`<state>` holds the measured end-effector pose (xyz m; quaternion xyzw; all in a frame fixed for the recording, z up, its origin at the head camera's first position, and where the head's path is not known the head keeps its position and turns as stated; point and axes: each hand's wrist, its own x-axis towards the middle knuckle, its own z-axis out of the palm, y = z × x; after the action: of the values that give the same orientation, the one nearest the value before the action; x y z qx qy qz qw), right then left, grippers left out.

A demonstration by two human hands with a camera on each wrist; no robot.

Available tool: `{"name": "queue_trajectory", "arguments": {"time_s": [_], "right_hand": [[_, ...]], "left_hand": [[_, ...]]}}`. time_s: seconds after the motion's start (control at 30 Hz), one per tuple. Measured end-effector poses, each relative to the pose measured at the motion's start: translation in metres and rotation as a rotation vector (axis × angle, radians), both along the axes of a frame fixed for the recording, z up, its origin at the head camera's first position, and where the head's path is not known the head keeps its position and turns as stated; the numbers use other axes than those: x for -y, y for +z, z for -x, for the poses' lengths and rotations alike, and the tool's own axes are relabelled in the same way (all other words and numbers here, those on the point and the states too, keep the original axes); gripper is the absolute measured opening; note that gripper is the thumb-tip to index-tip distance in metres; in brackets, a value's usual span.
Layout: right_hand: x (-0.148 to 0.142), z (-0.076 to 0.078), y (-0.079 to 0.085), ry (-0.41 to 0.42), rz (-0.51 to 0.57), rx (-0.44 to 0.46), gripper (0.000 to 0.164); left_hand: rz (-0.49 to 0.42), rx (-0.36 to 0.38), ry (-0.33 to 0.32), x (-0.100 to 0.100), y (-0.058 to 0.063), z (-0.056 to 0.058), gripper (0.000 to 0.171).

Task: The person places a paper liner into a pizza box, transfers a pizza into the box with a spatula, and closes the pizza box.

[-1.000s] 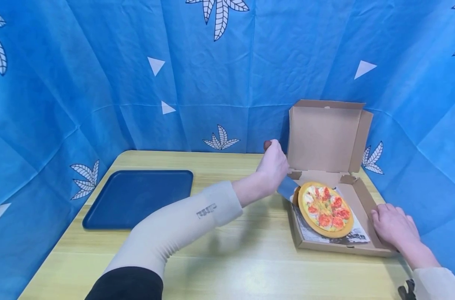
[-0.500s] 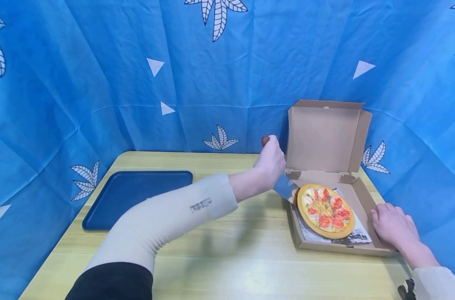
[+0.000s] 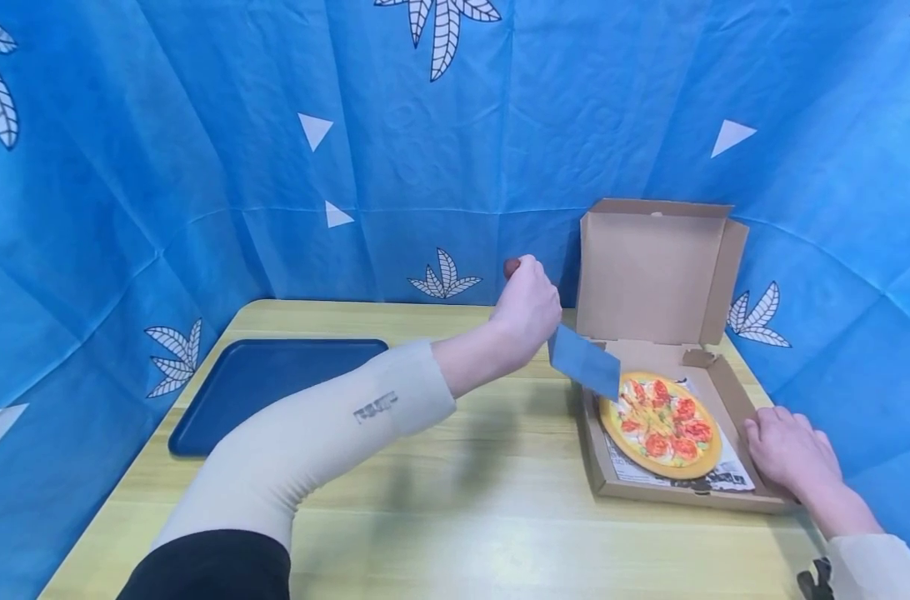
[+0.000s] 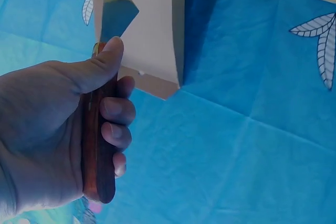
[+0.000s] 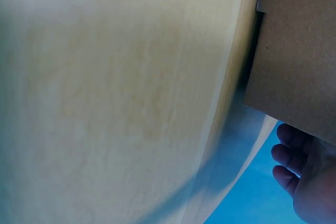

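Observation:
My left hand [image 3: 526, 312] grips the wooden handle [image 4: 98, 145] of a metal spatula [image 3: 586, 362], thumb laid along it. The shiny blade reflects blue and hangs tilted over the left side of an open cardboard pizza box [image 3: 642, 492]. Just below and right of the blade, a round pizza [image 3: 665, 427] with red and white topping lies on printed paper [image 3: 728, 473] inside the box. At the box's right wall is my right hand [image 3: 792, 450], its curled fingers [image 5: 286, 153] seen against the box's side in the right wrist view.
A dark blue tray [image 3: 275, 375] lies on the left of the pale wooden table [image 3: 500, 533]. The box lid [image 3: 650, 275] stands upright at the back. Blue cloth [image 3: 455, 150] with leaf prints hangs around the table.
My left hand has moved up and left, bringing the spatula blade out from the pizza's left edge. The pizza, earlier raised on that side, now lies flatter. My right hand stays put.

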<state>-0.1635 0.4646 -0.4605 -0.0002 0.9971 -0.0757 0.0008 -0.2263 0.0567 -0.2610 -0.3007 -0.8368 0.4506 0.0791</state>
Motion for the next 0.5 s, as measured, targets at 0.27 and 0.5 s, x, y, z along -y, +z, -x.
{"name": "queue_trajectory", "arguments": {"time_s": [0.27, 0.5], "right_hand": [[-0.001, 0.001, -0.005, 0.005, -0.002, -0.006, 0.036], [-0.003, 0.002, -0.006, 0.001, 0.002, -0.014, 0.036]], "left_hand": [[-0.187, -0.018, -0.033, 0.030, -0.016, 0.008, 0.016], [-0.389, -0.005, -0.049, 0.061, -0.033, 0.011, 0.027]]}}
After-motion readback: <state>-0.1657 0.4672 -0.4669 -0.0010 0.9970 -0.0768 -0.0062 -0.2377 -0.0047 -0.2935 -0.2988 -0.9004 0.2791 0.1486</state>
